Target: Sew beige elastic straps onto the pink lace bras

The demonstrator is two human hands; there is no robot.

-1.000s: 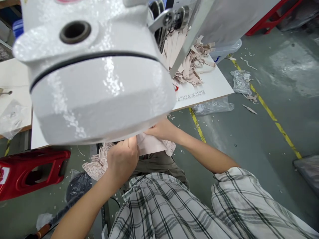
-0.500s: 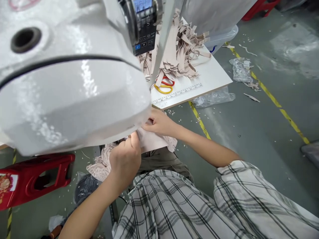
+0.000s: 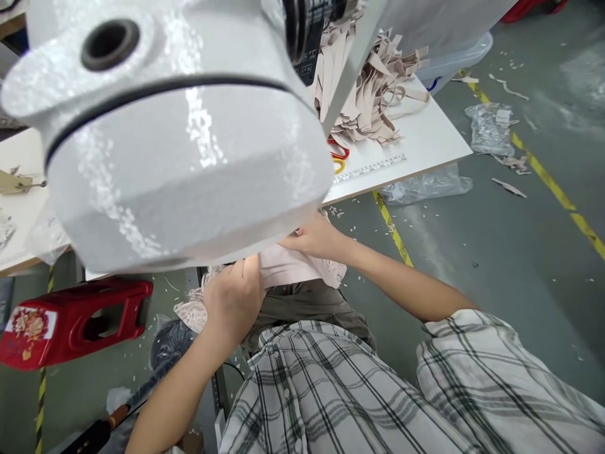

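Observation:
A pale pink piece of fabric with lace edges (image 3: 288,268) is stretched between my two hands, just below the head of a white sewing machine (image 3: 189,176). My left hand (image 3: 235,295) grips its left part, fingers closed and thumb on top, with lace (image 3: 191,312) bunched beside the wrist. On the right, my right hand (image 3: 321,239) pinches the fabric near the table's edge; its fingertips are partly hidden by the machine head. The needle area is out of sight behind the machine.
Beige fabric strips (image 3: 373,94) are heaped on the white table (image 3: 439,139) at the right, near scissors (image 3: 339,165) with red and yellow handles and a printed ruler (image 3: 373,169). A red stool (image 3: 85,321) stands on the floor at left. Plastic bags (image 3: 491,129) lie on the floor.
The view has shifted, so the machine and table appear further right. My left hand now sits slightly farther from my right hand, and more of the fabric shows flat between them.

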